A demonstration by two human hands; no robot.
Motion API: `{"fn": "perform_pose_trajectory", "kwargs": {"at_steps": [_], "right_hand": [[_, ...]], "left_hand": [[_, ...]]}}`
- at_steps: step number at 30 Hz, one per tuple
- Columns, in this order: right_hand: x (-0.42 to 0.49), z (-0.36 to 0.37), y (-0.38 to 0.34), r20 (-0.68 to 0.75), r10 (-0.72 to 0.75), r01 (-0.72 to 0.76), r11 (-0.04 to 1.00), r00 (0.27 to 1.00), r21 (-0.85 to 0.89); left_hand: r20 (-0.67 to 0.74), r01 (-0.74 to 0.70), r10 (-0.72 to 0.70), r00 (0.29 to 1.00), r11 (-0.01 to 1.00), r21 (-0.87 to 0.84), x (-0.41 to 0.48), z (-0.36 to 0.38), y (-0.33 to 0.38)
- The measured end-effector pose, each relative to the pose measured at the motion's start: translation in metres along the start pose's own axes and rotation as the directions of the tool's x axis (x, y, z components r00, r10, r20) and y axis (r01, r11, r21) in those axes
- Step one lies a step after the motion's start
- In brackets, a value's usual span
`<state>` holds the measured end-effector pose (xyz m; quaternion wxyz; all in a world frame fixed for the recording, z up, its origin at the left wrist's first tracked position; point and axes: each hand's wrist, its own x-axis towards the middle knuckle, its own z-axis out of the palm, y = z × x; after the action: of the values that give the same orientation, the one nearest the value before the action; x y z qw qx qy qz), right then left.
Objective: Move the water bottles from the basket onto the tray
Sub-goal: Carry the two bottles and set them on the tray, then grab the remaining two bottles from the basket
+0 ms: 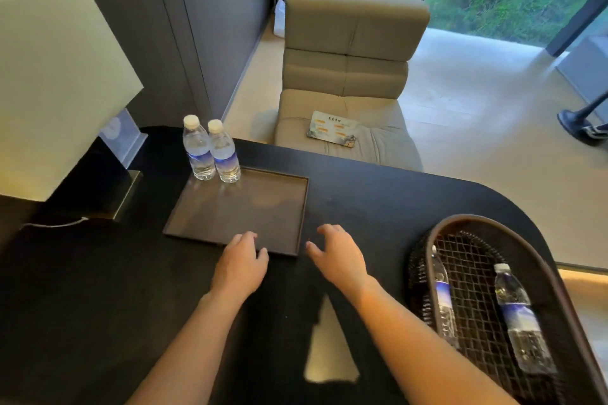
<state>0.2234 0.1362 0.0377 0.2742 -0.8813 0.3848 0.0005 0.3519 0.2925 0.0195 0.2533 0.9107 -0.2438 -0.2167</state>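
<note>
A dark square tray [250, 217] lies on the black desk. Two clear water bottles with white caps and blue labels stand upright side by side in its far left corner, one on the left [197, 149] and one on the right [224, 153]. At the desk's right end sits a dark woven basket [460, 230] with two more bottles lying flat inside, one along the left wall [444, 296] and one in the middle [519, 319]. My left hand [241, 260] rests at the tray's near edge, holding nothing. My right hand [339, 253] hovers just right of the tray, fingers spread and empty.
A large lamp with a pale shade [49, 76] stands at the desk's left, an acrylic sign holder [123, 136] behind it. Beyond the desk is a beige armchair [348, 76] with a card [332, 129] on its seat. A pale reflection [329, 348] shines on the desk's near side.
</note>
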Motion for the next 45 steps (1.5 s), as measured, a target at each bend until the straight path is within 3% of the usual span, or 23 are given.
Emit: {"fn": "perform_pose_trajectory", "kwargs": {"at_steps": [6,10,19,26,30,33,37,42,45], "right_hand": [[-0.1,-0.068,0.124,-0.016,-0.014,0.014,0.999,1.0,-0.042],[-0.151,-0.112,0.2,-0.019,0.034,-0.034,0.999,0.999,0.03],[-0.186,-0.17,0.322,-0.021,0.244,-0.242,0.967,0.97,0.075],[-0.14,-0.172,0.379,0.056,0.444,-0.447,0.877,0.894,0.175],[-0.1,-0.164,0.399,0.129,0.506,-0.522,0.832,0.853,0.188],[-0.074,-0.156,0.402,0.114,0.526,-0.537,0.836,0.843,0.114],[-0.047,-0.145,0.401,0.021,0.52,-0.518,0.854,0.854,-0.051],[-0.024,-0.138,0.403,0.265,0.51,-0.529,0.848,0.818,0.002],[-0.018,-0.139,0.406,0.301,0.495,-0.532,0.846,0.815,0.049]], "left_hand": [[-0.009,-0.067,0.068,0.998,0.995,0.077,-0.121,0.086,0.082],[-0.014,-0.162,0.164,0.986,0.984,0.076,-0.179,0.127,0.141],[0.157,-0.249,0.256,0.954,0.967,-0.058,-0.205,0.205,0.25],[0.252,-0.143,0.145,0.957,0.989,-0.026,-0.152,0.259,0.3],[0.311,-0.063,0.027,0.95,0.992,0.106,-0.114,0.286,0.315],[0.333,-0.005,-0.07,0.94,0.976,0.218,-0.094,0.3,0.326],[0.258,0.037,-0.143,0.956,0.926,0.376,-0.074,0.312,0.338],[0.367,0.025,-0.175,0.914,0.925,0.378,-0.049,0.323,0.335],[0.361,0.045,-0.173,0.916,0.94,0.337,-0.043,0.318,0.333]]}}
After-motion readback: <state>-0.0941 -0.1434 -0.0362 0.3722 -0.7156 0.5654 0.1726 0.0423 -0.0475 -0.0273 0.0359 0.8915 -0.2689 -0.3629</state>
